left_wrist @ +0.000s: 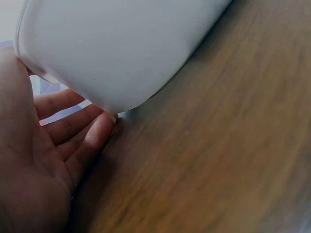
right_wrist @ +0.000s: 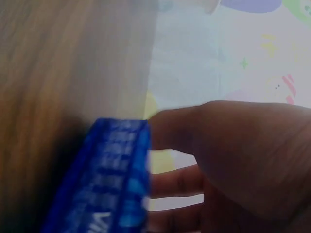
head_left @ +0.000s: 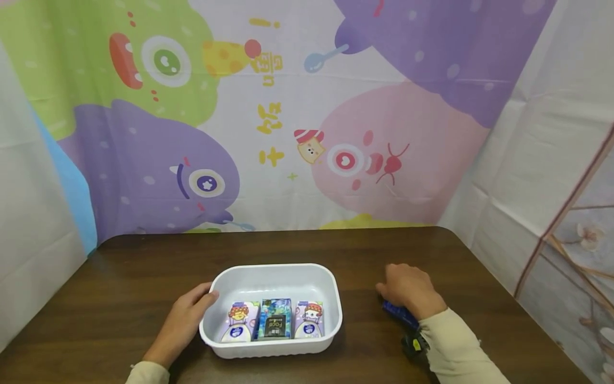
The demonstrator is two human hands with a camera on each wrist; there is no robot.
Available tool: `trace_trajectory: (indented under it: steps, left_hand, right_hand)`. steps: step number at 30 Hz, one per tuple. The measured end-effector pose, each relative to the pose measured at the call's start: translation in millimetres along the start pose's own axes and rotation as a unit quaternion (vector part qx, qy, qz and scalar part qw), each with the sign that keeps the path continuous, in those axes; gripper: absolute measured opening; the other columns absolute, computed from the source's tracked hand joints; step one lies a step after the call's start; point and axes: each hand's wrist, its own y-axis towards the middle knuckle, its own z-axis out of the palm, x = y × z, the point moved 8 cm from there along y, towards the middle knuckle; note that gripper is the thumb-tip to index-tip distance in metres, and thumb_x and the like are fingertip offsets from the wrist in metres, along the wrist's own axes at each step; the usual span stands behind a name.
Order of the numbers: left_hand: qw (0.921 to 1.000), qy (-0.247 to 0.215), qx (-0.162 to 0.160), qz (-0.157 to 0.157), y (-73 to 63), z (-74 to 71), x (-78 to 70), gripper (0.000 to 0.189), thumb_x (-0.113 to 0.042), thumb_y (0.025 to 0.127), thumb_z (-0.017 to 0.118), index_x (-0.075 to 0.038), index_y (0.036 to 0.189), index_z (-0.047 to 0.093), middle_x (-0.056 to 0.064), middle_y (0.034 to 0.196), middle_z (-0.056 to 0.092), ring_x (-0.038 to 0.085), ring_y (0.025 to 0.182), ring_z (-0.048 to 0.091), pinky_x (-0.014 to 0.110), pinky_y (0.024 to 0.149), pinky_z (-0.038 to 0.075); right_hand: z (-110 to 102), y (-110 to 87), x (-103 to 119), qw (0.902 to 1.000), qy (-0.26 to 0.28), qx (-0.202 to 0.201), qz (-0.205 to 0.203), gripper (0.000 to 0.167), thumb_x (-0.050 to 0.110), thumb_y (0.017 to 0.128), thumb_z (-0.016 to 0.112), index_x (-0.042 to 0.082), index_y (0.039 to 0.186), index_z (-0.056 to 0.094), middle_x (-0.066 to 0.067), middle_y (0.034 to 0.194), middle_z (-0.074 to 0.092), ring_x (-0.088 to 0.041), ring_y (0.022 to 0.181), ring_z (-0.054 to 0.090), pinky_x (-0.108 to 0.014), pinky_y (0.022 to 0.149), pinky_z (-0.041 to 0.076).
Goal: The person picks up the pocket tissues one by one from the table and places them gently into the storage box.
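Note:
My left hand holds the left side of a white plastic basin, thumb over the rim. In the left wrist view its fingers reach the basin's outer wall near the bottom. Inside the basin, a blue-green printed pack stands between two purple cartoon packs, one on the left and one on the right. To the right of the basin, my right hand grips a small blue pack with white lettering. The hand and sleeve partly hide this pack in the head view.
The dark wooden table extends around the basin. A cartoon-printed curtain hangs behind its far edge, with light cloth walls at both sides. A dark strap sits at the right wrist.

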Motion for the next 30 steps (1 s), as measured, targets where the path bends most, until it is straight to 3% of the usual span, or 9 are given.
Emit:
trace_trajectory:
  steps: [5, 11, 18, 24, 30]
  left_hand:
    - [1.0000, -0.010, 0.001, -0.001, 1.1, 1.0, 1.8, 0.039, -0.026, 0.103, 0.055, -0.002, 0.133, 0.061, 0.015, 0.124, 0.066, 0.020, 0.105, 0.060, 0.025, 0.081, 0.050]
    - [1.0000, -0.008, -0.002, 0.003, 1.2, 0.7, 0.5, 0.038, -0.025, 0.103, 0.055, -0.001, 0.132, 0.062, 0.014, 0.122, 0.067, 0.019, 0.104, 0.060, 0.025, 0.082, 0.050]
    - [1.0000, -0.001, -0.001, 0.003, -0.2, 0.3, -1.7, 0.039, -0.026, 0.103, 0.055, -0.001, 0.132, 0.062, 0.015, 0.123, 0.066, 0.019, 0.105, 0.060, 0.025, 0.083, 0.050]
    - [0.9999, -0.007, 0.001, 0.009, -0.3, 0.6, -4.5, 0.039, -0.027, 0.103, 0.054, -0.001, 0.131, 0.062, 0.016, 0.121, 0.066, 0.020, 0.105, 0.060, 0.025, 0.082, 0.051]
    - [1.0000, -0.004, 0.002, 0.006, -0.1, 0.8, -3.3, 0.038, -0.026, 0.103, 0.054, -0.002, 0.131, 0.062, 0.015, 0.121, 0.066, 0.019, 0.105, 0.060, 0.025, 0.082, 0.050]
  right_hand:
    - [-1, -3.3, 6, 0.9997, -0.011, 0.020, -0.003, 0.047, 0.047, 0.086, 0.073, 0.003, 0.101, 0.068, -0.013, 0.094, 0.069, -0.029, 0.079, 0.063, -0.054, 0.071, 0.052]
    - [-2, -8.9, 16, 0.9986, -0.033, 0.030, -0.027, 0.048, 0.051, 0.079, 0.079, 0.007, 0.095, 0.068, -0.010, 0.092, 0.070, -0.030, 0.083, 0.065, -0.054, 0.074, 0.052]
    - [-3, -13.4, 21, 0.9964, -0.046, 0.056, -0.042, 0.049, 0.048, 0.073, 0.085, 0.010, 0.099, 0.067, -0.009, 0.095, 0.070, -0.033, 0.087, 0.065, -0.053, 0.075, 0.051]
    - [-5, -14.4, 23, 0.9968, -0.050, 0.042, -0.046, 0.051, 0.037, 0.070, 0.088, 0.009, 0.107, 0.068, -0.012, 0.100, 0.070, -0.038, 0.092, 0.066, -0.055, 0.076, 0.051]
    - [-3, -11.9, 23, 0.9974, -0.049, 0.037, -0.038, 0.045, 0.038, 0.074, 0.086, 0.009, 0.102, 0.067, -0.012, 0.099, 0.070, -0.037, 0.092, 0.066, -0.056, 0.077, 0.050]
